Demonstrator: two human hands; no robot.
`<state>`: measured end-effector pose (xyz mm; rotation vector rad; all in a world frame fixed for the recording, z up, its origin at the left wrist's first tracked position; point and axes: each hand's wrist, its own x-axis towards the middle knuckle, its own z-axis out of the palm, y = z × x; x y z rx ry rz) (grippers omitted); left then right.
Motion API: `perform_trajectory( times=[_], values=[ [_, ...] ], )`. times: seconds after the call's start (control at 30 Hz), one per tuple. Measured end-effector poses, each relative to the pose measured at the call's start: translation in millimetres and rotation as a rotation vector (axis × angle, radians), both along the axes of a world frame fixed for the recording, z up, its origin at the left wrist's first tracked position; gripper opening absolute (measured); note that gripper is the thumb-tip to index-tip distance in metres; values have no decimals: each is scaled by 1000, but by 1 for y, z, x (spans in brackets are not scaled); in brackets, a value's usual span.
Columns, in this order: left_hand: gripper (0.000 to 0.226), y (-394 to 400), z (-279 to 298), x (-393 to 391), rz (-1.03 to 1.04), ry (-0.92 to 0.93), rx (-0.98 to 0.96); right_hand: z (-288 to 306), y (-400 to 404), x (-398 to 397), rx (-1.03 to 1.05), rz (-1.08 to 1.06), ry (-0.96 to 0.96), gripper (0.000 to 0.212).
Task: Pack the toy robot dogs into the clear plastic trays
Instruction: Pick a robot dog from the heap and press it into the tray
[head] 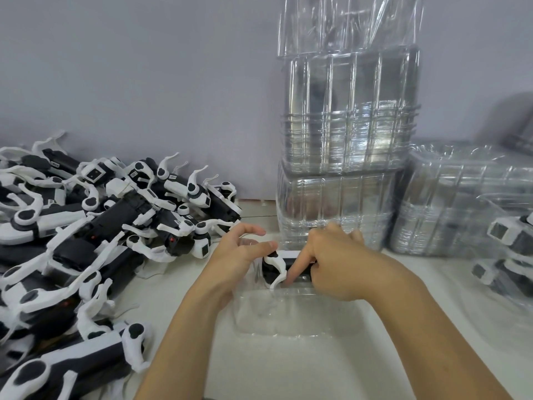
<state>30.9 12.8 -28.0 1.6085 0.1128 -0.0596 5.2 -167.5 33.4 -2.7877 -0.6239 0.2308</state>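
- Toy robot dogs (95, 243): heaped on the table's (274, 368) left, probably light rigid plastic, thin legs look snaggy, so best grabbed by the body.
- Clear tray (291, 316): flimsy, probably flexes.
- One dog (277, 267): over tray's far edge, pinched by left hand (239, 255) fingers, right hand (334, 267) fingers gripping too.

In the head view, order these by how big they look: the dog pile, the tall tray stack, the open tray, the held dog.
1. Tall tray stack and dog pile: both large, too close to rank.
2. Open tray, though nearness to the camera inflates it.
3. Held dog, partly hidden by both hands.
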Motion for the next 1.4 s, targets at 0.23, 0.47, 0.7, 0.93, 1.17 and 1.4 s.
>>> perform_trajectory(
  times=[0.23,0.47,0.7,0.93,1.17,1.4],
  values=[
    [47,-3,5,-5,5,-2,7,-1,-1,1,59,-49,25,56],
    [46,-2,5,-5,3,3,8,5,-9,-1,129,-47,83,51],
    [45,-2,4,-5,9,4,22,5,-3,-2,62,-101,48,43],
    [45,-1,3,-4,9,18,14,-4,-2,3,114,-136,22,37],
    [46,-1,4,-3,20,21,5,-7,-5,7,164,-119,33,40],
    [47,-1,6,-6,8,23,-14,2,-6,2,140,-35,140,63]
  ],
)
